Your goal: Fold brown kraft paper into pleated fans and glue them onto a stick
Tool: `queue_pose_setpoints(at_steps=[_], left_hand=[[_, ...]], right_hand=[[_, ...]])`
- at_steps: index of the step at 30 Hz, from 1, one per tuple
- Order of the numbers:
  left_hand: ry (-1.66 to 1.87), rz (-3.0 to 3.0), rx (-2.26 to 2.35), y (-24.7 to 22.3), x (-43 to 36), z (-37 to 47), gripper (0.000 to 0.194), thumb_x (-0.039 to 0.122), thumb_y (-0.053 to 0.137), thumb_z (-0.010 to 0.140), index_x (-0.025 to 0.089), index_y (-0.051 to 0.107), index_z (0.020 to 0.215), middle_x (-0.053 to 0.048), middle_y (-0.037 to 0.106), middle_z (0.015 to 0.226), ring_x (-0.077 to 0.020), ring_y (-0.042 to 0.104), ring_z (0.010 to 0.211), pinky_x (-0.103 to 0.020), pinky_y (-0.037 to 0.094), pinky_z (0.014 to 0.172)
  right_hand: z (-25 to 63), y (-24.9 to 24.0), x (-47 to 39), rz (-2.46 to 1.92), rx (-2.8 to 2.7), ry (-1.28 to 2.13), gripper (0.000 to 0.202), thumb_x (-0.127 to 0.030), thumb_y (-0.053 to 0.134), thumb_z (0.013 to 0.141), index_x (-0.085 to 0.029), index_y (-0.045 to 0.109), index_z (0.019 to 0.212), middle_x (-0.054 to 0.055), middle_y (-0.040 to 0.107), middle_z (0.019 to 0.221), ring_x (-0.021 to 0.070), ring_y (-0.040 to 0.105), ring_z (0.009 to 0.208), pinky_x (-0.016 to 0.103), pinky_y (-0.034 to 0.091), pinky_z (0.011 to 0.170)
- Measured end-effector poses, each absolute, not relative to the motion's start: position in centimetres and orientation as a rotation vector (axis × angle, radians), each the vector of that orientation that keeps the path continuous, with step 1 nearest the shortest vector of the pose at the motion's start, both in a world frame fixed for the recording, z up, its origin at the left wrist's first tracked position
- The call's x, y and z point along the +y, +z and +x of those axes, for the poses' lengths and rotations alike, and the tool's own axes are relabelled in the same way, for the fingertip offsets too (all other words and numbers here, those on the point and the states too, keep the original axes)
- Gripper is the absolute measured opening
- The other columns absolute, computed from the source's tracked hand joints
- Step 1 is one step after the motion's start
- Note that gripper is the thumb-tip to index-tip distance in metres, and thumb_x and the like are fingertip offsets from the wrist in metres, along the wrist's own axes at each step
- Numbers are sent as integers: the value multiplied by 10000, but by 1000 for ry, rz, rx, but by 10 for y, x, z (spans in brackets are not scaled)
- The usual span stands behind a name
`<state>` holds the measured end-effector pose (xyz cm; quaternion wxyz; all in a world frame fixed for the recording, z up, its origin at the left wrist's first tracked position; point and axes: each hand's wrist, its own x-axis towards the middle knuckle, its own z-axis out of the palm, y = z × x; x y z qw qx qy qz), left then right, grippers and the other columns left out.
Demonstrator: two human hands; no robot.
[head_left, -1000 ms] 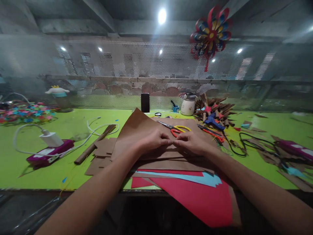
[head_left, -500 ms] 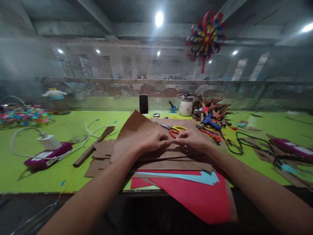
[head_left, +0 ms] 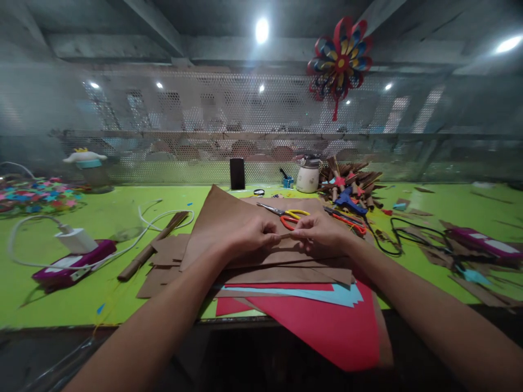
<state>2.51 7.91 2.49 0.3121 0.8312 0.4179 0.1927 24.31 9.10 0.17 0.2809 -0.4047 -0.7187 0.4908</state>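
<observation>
Between my two hands stretches a thin, narrow strip of brown paper (head_left: pixel 286 236). My left hand (head_left: pixel 256 233) pinches its left end with thumb and forefinger, the other fingers curled. The strip's right end is between the thumb and fingers of my right hand (head_left: pixel 321 233). Both hands are just above a stack of brown paper sheets (head_left: pixel 261 274), one of which curls up at the far left corner. Scissors (head_left: pixel 278 211) with red and yellow handles lie on the sheets, just beyond my hands. Red paper (head_left: pixel 330 326) and light blue paper (head_left: pixel 343 294) stick out under the stack.
Left are a rolled brown paper tube (head_left: pixel 149 251), a purple power strip (head_left: pixel 77 267) with a white charger, and colourful paper stars (head_left: pixel 38 193). At right lie a blue glue gun (head_left: pixel 349 201), its black cable, and brown paper rolls (head_left: pixel 359 177). A thermos (head_left: pixel 308 175) stands behind.
My hands have drawn slightly apart, and more of the brown paper strip shows between them. The whole view has shifted a little, so everything sits slightly further left.
</observation>
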Motion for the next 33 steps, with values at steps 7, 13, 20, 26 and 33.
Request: queue_pose_setpoints(at_steps=[7, 13, 20, 26, 33], left_hand=[[486, 2088, 1140, 25, 83, 20, 294, 420, 529, 767, 150, 539, 650, 25, 436, 543, -79, 327, 509, -247, 228, 491], [568, 2010, 996, 28, 86, 15, 309, 411, 540, 774, 137, 516, 633, 31, 451, 554, -70, 364, 517, -221, 282, 513], [563, 1722, 655, 18, 89, 17, 198, 329, 595, 766, 141, 569, 822, 4, 557, 664, -88, 494, 635, -228, 363, 630], [416, 1488, 510, 12, 78, 28, 230, 324, 658, 717, 136, 596, 834, -23, 592, 698, -106, 528, 642, -265, 389, 651], [774, 1625, 765, 17, 88, 28, 271, 360, 588, 775, 123, 629, 899, -58, 610, 842, -108, 516, 723, -254, 403, 685]], right_hand=[[254, -3, 102, -1029, -1898, 1368, 391, -498, 637, 708, -114, 569, 735, 28, 636, 561, 98, 563, 444, 205, 405, 447], [257, -4, 108, -849, -1750, 1430, 365, -469, 598, 767, -105, 609, 777, 38, 634, 607, 98, 567, 499, 233, 440, 518], [247, 10, 89, -555, -1823, 1490, 450, -323, 698, 708, -158, 596, 1114, 84, 655, 948, 147, 608, 748, 315, 482, 716], [241, 15, 76, -585, -1962, 1263, 165, -287, 669, 738, -143, 702, 810, 46, 643, 773, 144, 577, 729, 304, 449, 740], [242, 16, 82, -795, -2070, 1054, 253, -376, 553, 806, -142, 643, 838, 32, 610, 790, 136, 536, 732, 267, 420, 703]])
